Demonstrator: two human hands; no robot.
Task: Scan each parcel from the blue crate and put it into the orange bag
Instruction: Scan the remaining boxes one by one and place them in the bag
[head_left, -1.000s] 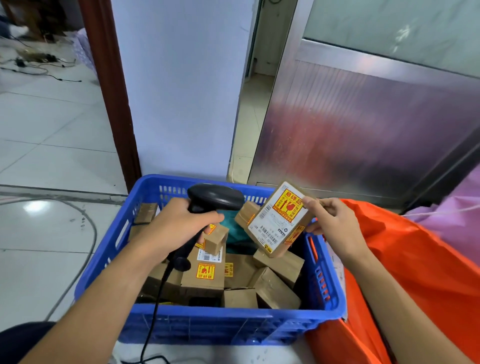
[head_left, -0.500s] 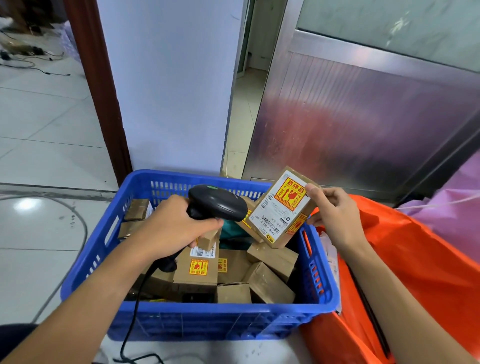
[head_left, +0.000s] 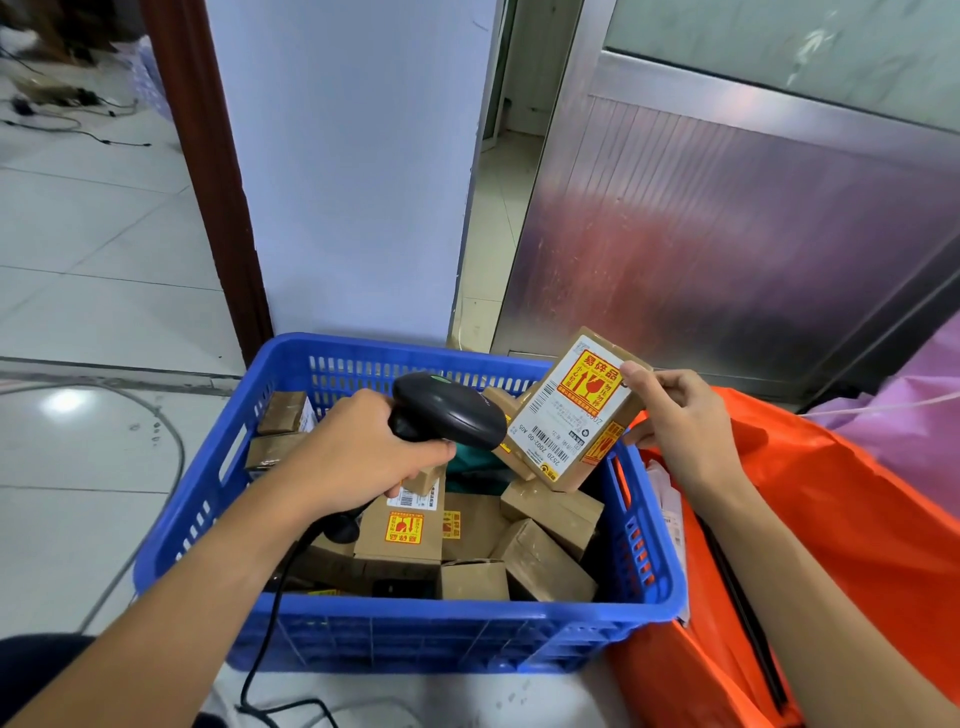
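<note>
My left hand (head_left: 358, 447) grips a black barcode scanner (head_left: 449, 410), its head pointing right at a parcel. That parcel (head_left: 569, 415) is a small brown cardboard box with a white label and a yellow-red fragile sticker; my right hand (head_left: 675, 421) holds it by its right edge, tilted, above the right rim of the blue crate (head_left: 415, 639). Several more brown parcels (head_left: 540, 551) lie inside the crate. The orange bag (head_left: 841, 519) stands open just right of the crate, below my right forearm.
The scanner's black cable (head_left: 260, 660) hangs down over the crate's front. A white pillar (head_left: 353, 166) and a metal door panel (head_left: 727, 234) stand behind the crate. A pink bag (head_left: 914, 410) lies at the far right. Tiled floor with cables (head_left: 78, 119) stretches left.
My right hand has lifted the parcel a little higher and towards the right rim, and my left hand has brought the scanner head closer to its label.
</note>
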